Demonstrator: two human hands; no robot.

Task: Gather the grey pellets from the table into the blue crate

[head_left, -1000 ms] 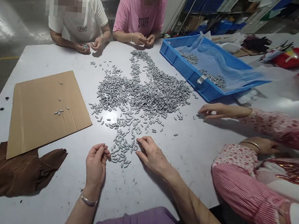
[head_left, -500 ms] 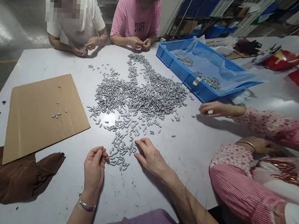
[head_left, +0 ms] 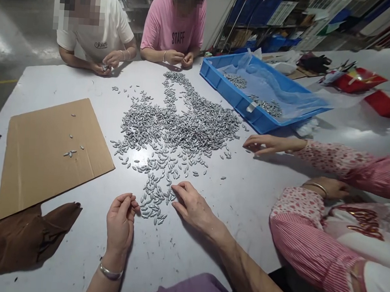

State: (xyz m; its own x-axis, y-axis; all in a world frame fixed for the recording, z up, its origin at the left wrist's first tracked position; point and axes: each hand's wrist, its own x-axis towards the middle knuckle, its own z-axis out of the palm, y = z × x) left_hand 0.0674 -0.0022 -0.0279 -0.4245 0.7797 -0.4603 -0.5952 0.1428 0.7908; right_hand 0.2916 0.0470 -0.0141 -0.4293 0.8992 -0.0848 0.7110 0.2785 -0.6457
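Note:
Small silver-grey spindle-shaped pieces lie in a wide heap on the white table, and a narrow trail of them runs toward me. At the left edge of that trail is my left hand, its fingers curled and thumb pressed against them; whatever they hold is hidden. My right hand rests at the trail's right side, thumb and forefinger apart, the forefinger's tip at the nearest pieces. No piece shows between its fingers.
A cardboard sheet with several pieces lies left, partly over a brown cloth. A blue tray stands back right. At right, a co-worker's hand reaches in; two people sit opposite.
The co-worker's hand at right has moved left toward the heap, its fingers more stretched out. The whole view has shifted slightly; my hands keep nearly the same pose.

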